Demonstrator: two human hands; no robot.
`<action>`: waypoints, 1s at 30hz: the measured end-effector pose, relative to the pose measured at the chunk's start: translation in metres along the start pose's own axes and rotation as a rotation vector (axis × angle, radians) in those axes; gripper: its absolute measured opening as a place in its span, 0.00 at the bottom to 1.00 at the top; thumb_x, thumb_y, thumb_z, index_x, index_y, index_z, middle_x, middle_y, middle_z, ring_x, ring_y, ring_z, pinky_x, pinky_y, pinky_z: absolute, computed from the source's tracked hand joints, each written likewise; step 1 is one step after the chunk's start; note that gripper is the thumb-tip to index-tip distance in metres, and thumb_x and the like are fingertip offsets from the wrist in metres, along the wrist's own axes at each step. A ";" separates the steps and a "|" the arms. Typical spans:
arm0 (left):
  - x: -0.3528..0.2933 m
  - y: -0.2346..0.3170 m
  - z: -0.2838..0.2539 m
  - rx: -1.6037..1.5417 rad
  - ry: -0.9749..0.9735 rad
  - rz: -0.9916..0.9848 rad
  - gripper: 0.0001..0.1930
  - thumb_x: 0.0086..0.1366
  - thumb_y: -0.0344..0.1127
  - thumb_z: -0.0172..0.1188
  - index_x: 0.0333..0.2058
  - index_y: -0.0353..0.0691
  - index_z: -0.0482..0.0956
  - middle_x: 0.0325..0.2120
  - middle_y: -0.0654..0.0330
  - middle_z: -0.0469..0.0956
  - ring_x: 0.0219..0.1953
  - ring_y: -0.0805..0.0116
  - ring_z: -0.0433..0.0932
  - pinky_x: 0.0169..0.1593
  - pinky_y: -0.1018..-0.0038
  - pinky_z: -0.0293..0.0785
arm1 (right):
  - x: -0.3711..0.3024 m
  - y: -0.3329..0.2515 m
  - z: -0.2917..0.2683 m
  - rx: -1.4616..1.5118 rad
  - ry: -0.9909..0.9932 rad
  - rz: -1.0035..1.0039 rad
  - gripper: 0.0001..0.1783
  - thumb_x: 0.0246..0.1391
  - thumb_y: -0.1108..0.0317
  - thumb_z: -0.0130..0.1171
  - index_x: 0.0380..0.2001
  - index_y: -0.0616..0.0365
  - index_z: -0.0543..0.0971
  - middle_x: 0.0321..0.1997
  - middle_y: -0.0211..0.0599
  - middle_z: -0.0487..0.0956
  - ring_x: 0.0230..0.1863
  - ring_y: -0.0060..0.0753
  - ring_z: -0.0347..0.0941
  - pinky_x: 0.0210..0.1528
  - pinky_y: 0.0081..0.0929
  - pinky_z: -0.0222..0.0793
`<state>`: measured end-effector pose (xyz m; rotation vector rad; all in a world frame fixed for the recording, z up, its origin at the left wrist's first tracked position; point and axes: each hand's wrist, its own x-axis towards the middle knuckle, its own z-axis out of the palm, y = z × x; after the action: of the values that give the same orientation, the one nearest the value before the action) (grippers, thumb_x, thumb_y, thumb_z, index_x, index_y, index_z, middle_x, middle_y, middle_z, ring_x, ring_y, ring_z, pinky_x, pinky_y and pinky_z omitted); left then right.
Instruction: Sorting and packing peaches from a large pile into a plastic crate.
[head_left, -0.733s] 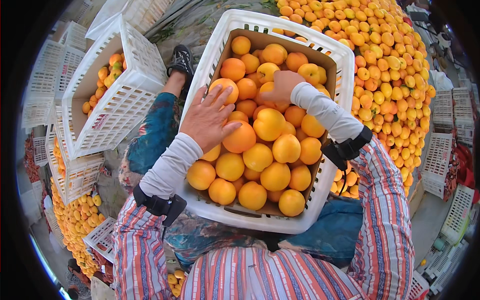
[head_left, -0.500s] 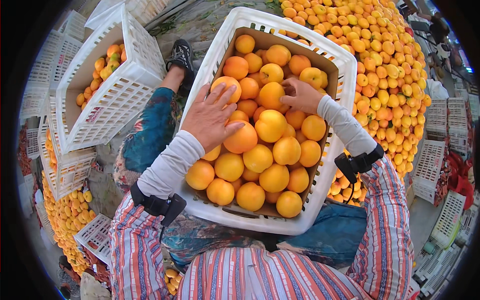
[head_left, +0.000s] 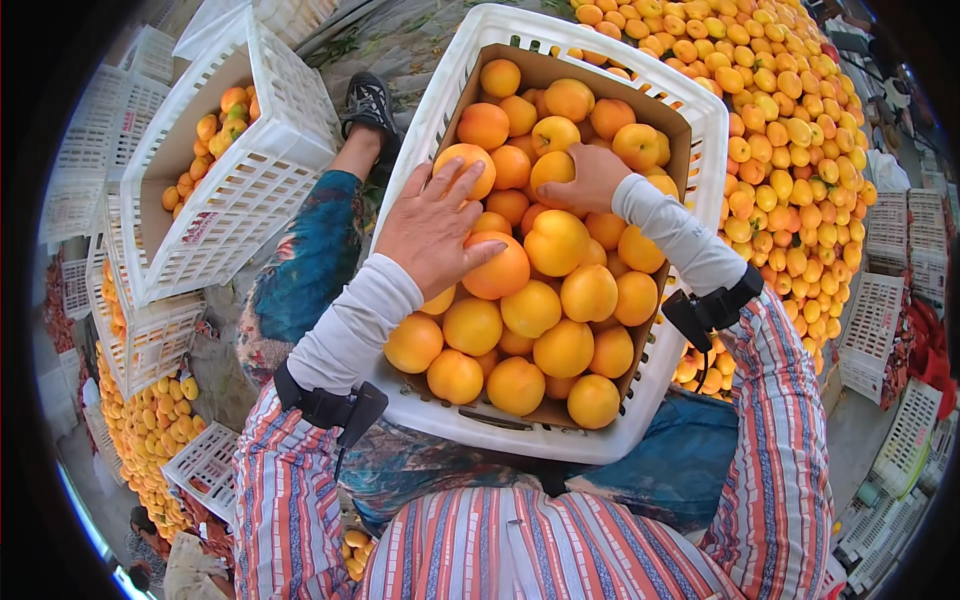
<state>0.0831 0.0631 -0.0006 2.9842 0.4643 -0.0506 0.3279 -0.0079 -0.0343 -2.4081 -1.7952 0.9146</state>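
Observation:
Orange-yellow apricots (head_left: pixel 558 243) fill a white plastic crate (head_left: pixel 680 230) lined with brown cardboard, which sits between my legs. My left hand (head_left: pixel 430 225) lies on the fruit at the crate's left side, fingers spread. Its fingertips rest over one apricot (head_left: pixel 468 168) and its thumb touches another orange one (head_left: pixel 500 268). Near the middle of the upper half, my right hand (head_left: pixel 595 178) curls round an apricot (head_left: pixel 550 172), thumb on the near side. The fingertips of that hand are partly hidden behind the fruit.
A large heap of apricots (head_left: pixel 790 170) spreads along the right. At left, a tilted white crate (head_left: pixel 235 190) with some apricots stands on another crate (head_left: pixel 150 340). A second heap (head_left: pixel 150 430) lies lower left. More white crates (head_left: pixel 870 330) line the far right.
My right hand has shifted slightly away from me and its fingers have closed round an apricot. My left hand stays spread on the fruit. The whole view has shifted a little.

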 end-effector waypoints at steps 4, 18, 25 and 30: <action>0.001 0.000 0.001 0.005 -0.004 -0.006 0.30 0.60 0.59 0.44 0.46 0.38 0.73 0.60 0.55 0.59 0.64 0.60 0.51 0.65 0.63 0.41 | 0.004 0.008 -0.008 0.302 -0.122 0.042 0.41 0.41 0.42 0.62 0.46 0.71 0.70 0.43 0.51 0.75 0.43 0.42 0.74 0.47 0.32 0.70; 0.002 0.000 0.002 -0.041 0.055 -0.017 0.37 0.59 0.58 0.48 0.60 0.40 0.56 0.60 0.55 0.58 0.63 0.59 0.53 0.65 0.64 0.43 | 0.002 0.006 -0.008 0.911 -0.380 -0.087 0.42 0.42 0.47 0.66 0.54 0.65 0.66 0.50 0.39 0.72 0.48 0.27 0.70 0.48 0.24 0.71; 0.002 0.000 0.002 -0.051 0.051 -0.021 0.38 0.59 0.58 0.48 0.61 0.40 0.54 0.60 0.55 0.58 0.64 0.59 0.53 0.65 0.64 0.43 | 0.000 -0.008 -0.002 0.743 -0.285 -0.104 0.45 0.41 0.47 0.66 0.55 0.66 0.64 0.51 0.43 0.72 0.50 0.32 0.70 0.52 0.25 0.67; 0.001 0.000 0.000 -0.074 0.058 -0.036 0.38 0.59 0.58 0.48 0.61 0.40 0.53 0.60 0.55 0.59 0.63 0.59 0.53 0.65 0.64 0.43 | 0.006 0.000 -0.004 0.776 -0.305 -0.327 0.46 0.40 0.44 0.65 0.55 0.67 0.64 0.52 0.46 0.71 0.51 0.36 0.69 0.54 0.26 0.65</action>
<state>0.0839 0.0630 -0.0009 2.9118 0.5150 0.0491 0.3304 -0.0013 -0.0340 -1.5180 -1.4354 1.6060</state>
